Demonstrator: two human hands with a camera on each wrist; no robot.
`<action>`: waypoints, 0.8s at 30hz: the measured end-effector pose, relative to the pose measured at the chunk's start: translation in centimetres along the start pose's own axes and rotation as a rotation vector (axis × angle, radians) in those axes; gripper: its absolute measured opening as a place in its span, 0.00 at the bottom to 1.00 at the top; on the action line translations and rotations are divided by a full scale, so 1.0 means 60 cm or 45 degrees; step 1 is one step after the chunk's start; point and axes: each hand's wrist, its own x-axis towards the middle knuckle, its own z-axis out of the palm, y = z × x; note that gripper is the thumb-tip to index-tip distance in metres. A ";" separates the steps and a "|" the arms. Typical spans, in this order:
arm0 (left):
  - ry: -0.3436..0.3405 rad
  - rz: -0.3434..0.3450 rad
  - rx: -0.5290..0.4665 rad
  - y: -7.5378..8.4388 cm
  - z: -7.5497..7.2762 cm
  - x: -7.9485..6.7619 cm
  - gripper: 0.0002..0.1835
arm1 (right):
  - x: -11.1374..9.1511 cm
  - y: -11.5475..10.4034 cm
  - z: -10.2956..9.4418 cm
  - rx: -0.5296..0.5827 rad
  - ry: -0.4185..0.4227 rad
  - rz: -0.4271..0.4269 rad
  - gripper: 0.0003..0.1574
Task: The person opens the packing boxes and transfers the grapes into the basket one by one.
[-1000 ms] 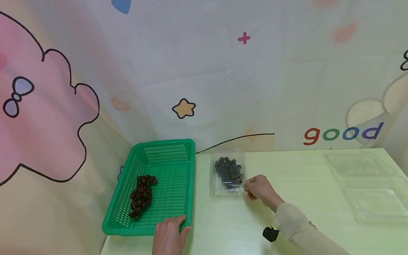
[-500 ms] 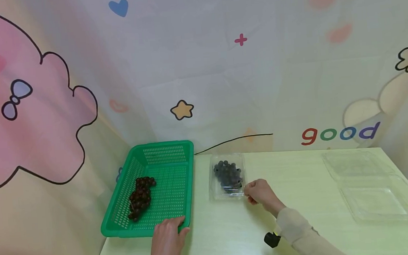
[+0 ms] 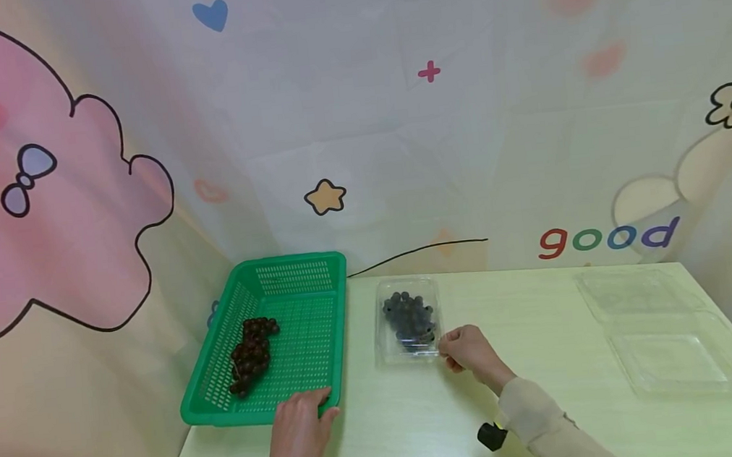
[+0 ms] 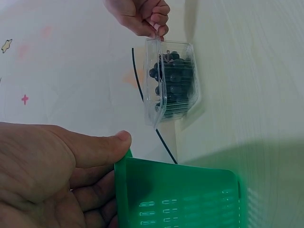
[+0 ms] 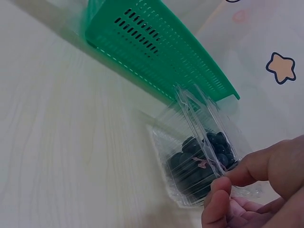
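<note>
My left hand [image 3: 299,434] grips the near right corner of a green plastic basket [image 3: 341,318], thumb over the rim in the left wrist view. Inside the basket, toward its left side, lies a bunch of dark red grapes [image 3: 251,358]. To the right of the basket is a clear plastic clamshell box [image 4: 154,116] with its lid down over dark, nearly black grapes [image 5: 190,173]. Thumb and fingers of my right hand [image 3: 471,353] pinch the lid edge at the box's near right corner.
A second clear plastic box [image 3: 672,361] lies opened out at the right of the pale table [image 3: 409,428]. A small black object [image 3: 492,436] shows beside the right sleeve. A printed cloth [image 3: 383,125] hangs behind the table.
The clamshell box and my right hand have come a little nearer to me. My left hand stays on the basket rim. The head view has shifted slightly.
</note>
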 end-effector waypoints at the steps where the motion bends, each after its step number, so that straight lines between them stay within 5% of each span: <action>1: 0.002 0.000 -0.001 0.000 0.000 0.000 0.18 | -0.001 0.000 0.000 0.002 0.000 0.000 0.11; 24: -0.023 0.002 -0.013 0.001 -0.003 0.002 0.18 | -0.033 0.010 0.002 0.039 -0.017 -0.006 0.10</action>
